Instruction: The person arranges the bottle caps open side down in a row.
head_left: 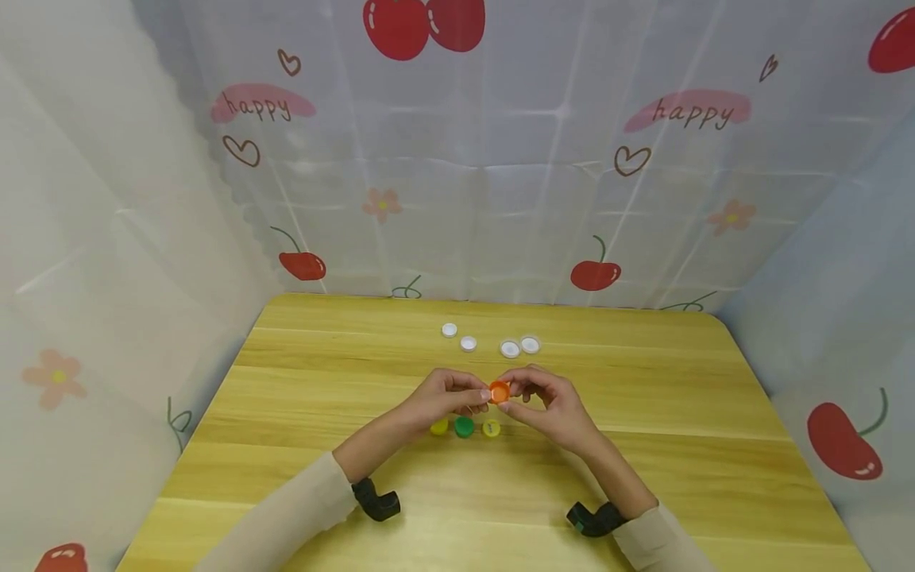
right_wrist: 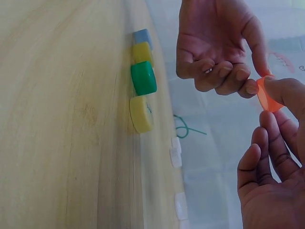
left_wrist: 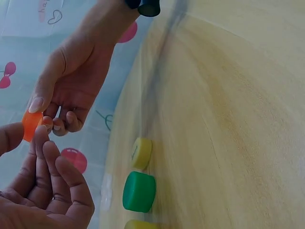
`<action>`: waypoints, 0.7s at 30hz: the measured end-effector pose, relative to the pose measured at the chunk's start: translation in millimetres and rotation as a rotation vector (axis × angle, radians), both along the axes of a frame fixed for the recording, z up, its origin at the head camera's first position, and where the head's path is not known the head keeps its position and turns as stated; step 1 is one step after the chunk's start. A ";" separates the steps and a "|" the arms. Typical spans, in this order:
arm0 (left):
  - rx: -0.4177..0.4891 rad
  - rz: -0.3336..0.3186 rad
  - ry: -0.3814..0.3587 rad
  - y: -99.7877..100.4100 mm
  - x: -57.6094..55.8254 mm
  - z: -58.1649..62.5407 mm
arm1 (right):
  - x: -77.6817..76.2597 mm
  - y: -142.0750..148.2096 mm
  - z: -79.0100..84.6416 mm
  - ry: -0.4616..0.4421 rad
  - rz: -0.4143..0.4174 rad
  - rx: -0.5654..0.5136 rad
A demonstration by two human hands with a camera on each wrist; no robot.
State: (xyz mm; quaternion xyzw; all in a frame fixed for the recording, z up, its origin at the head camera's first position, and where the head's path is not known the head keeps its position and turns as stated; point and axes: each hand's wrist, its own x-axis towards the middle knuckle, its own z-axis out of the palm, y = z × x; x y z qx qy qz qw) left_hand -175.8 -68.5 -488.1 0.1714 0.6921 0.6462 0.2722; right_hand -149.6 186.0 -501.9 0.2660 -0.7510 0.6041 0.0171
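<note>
An orange bottle cap [head_left: 499, 392] is held up between both hands, its hollow side showing in the head view. My left hand [head_left: 452, 394] pinches its left edge between thumb and fingers. From the other side, my right hand [head_left: 549, 403] pinches the cap with its thumb and fingertips. Below the hands, a yellow cap [head_left: 439, 427], a green cap [head_left: 464, 427] and another yellow cap [head_left: 491, 428] stand in a row on the wooden table [head_left: 443, 508]. The right wrist view also shows a blue cap [right_wrist: 143, 37] at the far end of this row.
Farther back on the table lie white caps: one at the left [head_left: 449, 330], a second white cap [head_left: 468, 343] beside it, and a pair of white discs [head_left: 511, 349] to the right. A curtain [head_left: 457, 214] printed with cherries hangs behind the table's back edge.
</note>
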 end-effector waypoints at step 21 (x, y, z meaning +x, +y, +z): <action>-0.317 -0.100 1.229 -18.4 -4.6 0.1 | 1.2 3.1 -0.7 -0.233 0.115 0.066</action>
